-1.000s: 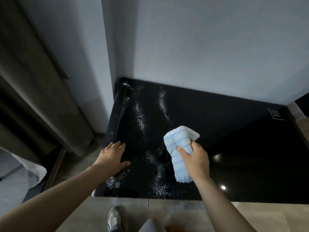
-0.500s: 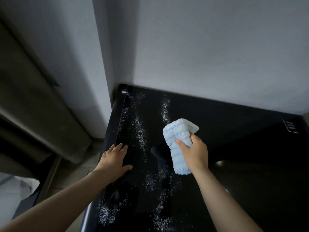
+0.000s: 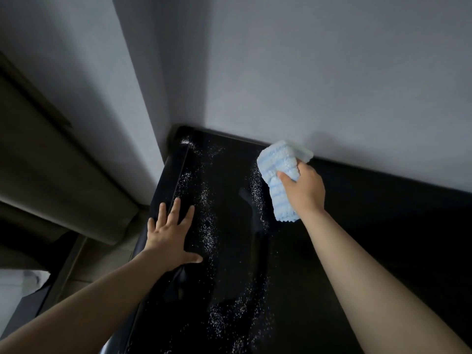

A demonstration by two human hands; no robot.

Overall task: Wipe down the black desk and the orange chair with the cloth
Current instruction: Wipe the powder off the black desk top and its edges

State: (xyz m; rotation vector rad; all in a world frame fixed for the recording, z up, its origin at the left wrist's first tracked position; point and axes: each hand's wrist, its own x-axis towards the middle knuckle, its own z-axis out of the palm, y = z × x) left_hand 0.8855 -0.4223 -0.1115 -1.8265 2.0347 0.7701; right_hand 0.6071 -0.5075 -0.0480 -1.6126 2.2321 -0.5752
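The right hand [image 3: 304, 190] grips the folded blue cloth [image 3: 278, 169] at the back edge of the desk [image 3: 370, 226], right by the wall [image 3: 306, 85], its long side pointing toward the person. White dust streaks [image 3: 207, 226] lie just left, between the hands; the left hand [image 3: 168, 236] rests flat, fingers spread, at the left rim, so open room runs nearward

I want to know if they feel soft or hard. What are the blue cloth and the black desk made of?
The cloth looks like soft microfibre or terry, pale blue: its pile is fluffy and ribbed in rows. The desk looks hard and glossy, perhaps glass or lacquered board, I cannot tell which: faint reflections show in its top, and white specks sit loose on it.
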